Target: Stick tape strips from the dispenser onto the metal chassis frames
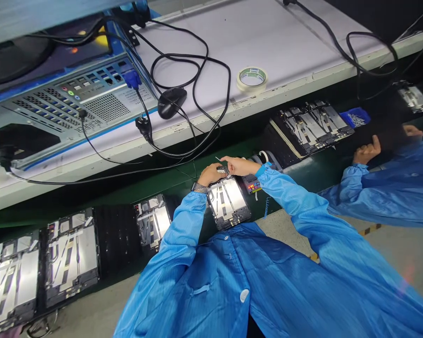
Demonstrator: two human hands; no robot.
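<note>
My left hand [207, 174], with a dark watch band at the wrist, and my right hand [239, 165] meet above a green conveyor belt [186, 192]. Between their fingertips is a small dark electronic part [222, 169], too small to identify, with a thin pale strip sticking out. Directly below my hands lies an opened tablet frame [229, 203] with metal plates and dark strips. A small circuit board with red lights [252, 184] sits just right of it. Both my sleeves are blue antistatic coat.
Other opened tablet frames [153, 220] lie along the belt. A co-worker's hand [366, 150] in a blue sleeve is at the right. A computer case [74, 98], mouse [172, 102], tape roll [252, 79] and black cables sit on the white shelf [254, 42] above.
</note>
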